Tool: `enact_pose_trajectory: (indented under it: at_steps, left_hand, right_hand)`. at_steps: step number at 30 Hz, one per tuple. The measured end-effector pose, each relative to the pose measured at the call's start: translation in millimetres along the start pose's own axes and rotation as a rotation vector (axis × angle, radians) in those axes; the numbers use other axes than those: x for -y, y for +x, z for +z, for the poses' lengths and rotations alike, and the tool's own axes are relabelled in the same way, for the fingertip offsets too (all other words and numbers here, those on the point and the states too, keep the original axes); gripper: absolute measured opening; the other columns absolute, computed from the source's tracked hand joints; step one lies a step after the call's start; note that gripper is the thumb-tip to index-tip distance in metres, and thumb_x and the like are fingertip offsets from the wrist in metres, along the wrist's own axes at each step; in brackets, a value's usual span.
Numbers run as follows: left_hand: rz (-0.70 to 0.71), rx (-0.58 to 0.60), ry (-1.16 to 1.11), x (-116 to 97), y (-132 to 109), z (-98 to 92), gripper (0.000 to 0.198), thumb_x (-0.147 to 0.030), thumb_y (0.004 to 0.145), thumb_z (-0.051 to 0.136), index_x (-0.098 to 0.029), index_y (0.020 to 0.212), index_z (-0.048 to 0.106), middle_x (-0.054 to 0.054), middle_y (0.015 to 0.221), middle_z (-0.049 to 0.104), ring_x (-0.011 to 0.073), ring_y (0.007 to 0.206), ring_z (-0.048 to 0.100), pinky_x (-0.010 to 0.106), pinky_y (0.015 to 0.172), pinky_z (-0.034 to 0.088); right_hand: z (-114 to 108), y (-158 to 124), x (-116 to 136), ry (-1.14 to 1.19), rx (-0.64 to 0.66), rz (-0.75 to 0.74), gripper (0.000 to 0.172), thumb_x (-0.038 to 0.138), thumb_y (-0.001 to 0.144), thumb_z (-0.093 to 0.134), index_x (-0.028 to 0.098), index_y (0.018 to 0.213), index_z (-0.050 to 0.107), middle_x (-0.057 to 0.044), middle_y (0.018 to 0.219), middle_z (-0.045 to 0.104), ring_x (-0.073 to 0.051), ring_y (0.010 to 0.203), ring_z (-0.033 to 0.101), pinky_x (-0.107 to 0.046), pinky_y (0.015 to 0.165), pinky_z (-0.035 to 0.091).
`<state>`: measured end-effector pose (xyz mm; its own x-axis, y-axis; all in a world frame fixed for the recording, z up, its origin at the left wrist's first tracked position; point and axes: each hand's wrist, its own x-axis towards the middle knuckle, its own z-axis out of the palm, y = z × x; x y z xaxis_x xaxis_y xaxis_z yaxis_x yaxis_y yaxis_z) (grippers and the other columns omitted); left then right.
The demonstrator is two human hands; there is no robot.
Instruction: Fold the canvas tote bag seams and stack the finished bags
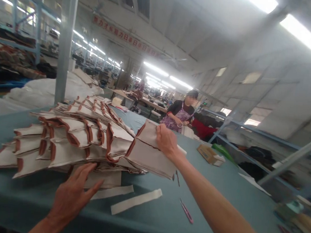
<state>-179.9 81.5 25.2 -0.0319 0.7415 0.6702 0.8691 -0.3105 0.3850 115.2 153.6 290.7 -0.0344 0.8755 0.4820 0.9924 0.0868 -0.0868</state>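
Note:
Many sewn fabric pieces, off-white with brown edges, lie in a loose overlapping pile (70, 138) on the teal-covered table (213, 207). My right hand (167, 140) grips one off-white sewn piece (149, 153) by its upper edge, at the pile's right end. My left hand (76, 187) rests low before the pile, fingers spread, beside a flat pale piece (107, 179). Two pale strips (136, 201) lie to its right. Beneath my right forearm is a pair of pink-handled tweezers or snips (187, 211); I cannot tell which.
A small cardboard box (207, 154) stands farther right, near a green item (224, 152). A metal post (66, 41) rises behind the pile. Across the table a person in a purple apron (181, 115) handles pale material. Blurred tools lie at the right edge.

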Motion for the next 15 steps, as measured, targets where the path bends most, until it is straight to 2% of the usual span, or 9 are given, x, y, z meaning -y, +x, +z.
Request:
enact_pose_trajectory:
  at_steps: [2, 3, 6, 8, 11, 13, 15]
  left_hand:
    - [0.082, 0.043, -0.017, -12.2, 25.7, 3.5, 0.067, -0.053, 0.106, 0.061, -0.018, 0.163, 0.058, 0.021, 0.162, 0.073, 0.0391, 0.128, 0.084, 0.043, 0.093, 0.072]
    - [0.125, 0.072, -0.024, -17.3, 39.8, 6.2, 0.065, -0.049, 0.106, 0.059, -0.019, 0.164, 0.058, 0.02, 0.165, 0.071, 0.038, 0.127, 0.084, 0.041, 0.088, 0.072]
    - [0.247, 0.155, -0.034, -27.8, 77.3, 15.5, 0.046, -0.036, 0.102, 0.052, -0.022, 0.141, 0.074, 0.015, 0.156, 0.078, 0.0331, 0.11, 0.09, 0.037, 0.076, 0.071]
    - [0.298, 0.184, -0.024, -30.8, 94.1, 20.1, 0.039, -0.033, 0.101, 0.049, -0.023, 0.124, 0.078, 0.014, 0.151, 0.081, 0.0326, 0.101, 0.091, 0.038, 0.072, 0.071]
    - [0.339, 0.2, 0.005, -29.8, 110.0, 22.0, 0.03, -0.038, 0.101, 0.049, -0.026, 0.108, 0.076, 0.013, 0.15, 0.082, 0.0353, 0.107, 0.089, 0.042, 0.072, 0.071]
    - [0.362, 0.209, 0.021, -25.3, 119.3, 21.0, 0.025, -0.042, 0.099, 0.051, -0.028, 0.101, 0.071, 0.009, 0.146, 0.084, 0.0354, 0.116, 0.086, 0.044, 0.084, 0.072]
    - [0.372, 0.219, 0.041, -16.9, 128.2, 19.4, 0.026, -0.045, 0.099, 0.05, -0.029, 0.105, 0.07, 0.006, 0.138, 0.087, 0.0331, 0.118, 0.085, 0.045, 0.097, 0.07]
  right_hand:
    - [-1.4, -14.5, 10.3, 0.037, 0.028, -0.015, 0.023, 0.035, 0.12, 0.064, 0.016, 0.124, 0.076, -0.007, 0.11, 0.082, -0.023, 0.099, 0.08, -0.041, 0.093, 0.065]
    - [-2.1, -21.0, 15.4, 0.057, 0.038, -0.02, 0.024, 0.039, 0.117, 0.07, 0.016, 0.124, 0.077, -0.006, 0.113, 0.081, -0.023, 0.1, 0.08, -0.043, 0.094, 0.068]
    - [-2.3, -37.6, 24.4, 0.137, 0.05, -0.029, 0.029, 0.041, 0.114, 0.075, 0.017, 0.13, 0.076, -0.008, 0.122, 0.08, -0.024, 0.105, 0.08, -0.045, 0.095, 0.07]
    - [1.5, -46.0, 19.8, 0.194, 0.044, -0.009, 0.03, 0.042, 0.114, 0.075, 0.017, 0.132, 0.076, -0.008, 0.124, 0.08, -0.024, 0.106, 0.08, -0.045, 0.095, 0.07]
    - [13.3, -53.8, -10.5, 0.272, 0.012, 0.097, 0.03, 0.042, 0.115, 0.075, 0.017, 0.131, 0.076, -0.008, 0.124, 0.08, -0.024, 0.106, 0.08, -0.045, 0.095, 0.07]
    - [22.3, -56.2, -45.7, 0.317, -0.024, 0.214, 0.03, 0.042, 0.114, 0.075, 0.017, 0.132, 0.076, -0.009, 0.126, 0.079, -0.025, 0.108, 0.08, -0.046, 0.096, 0.07]
    - [28.3, -59.1, -87.9, 0.362, -0.073, 0.345, 0.032, 0.041, 0.114, 0.076, 0.018, 0.135, 0.075, -0.01, 0.132, 0.078, -0.026, 0.111, 0.079, -0.047, 0.097, 0.069]
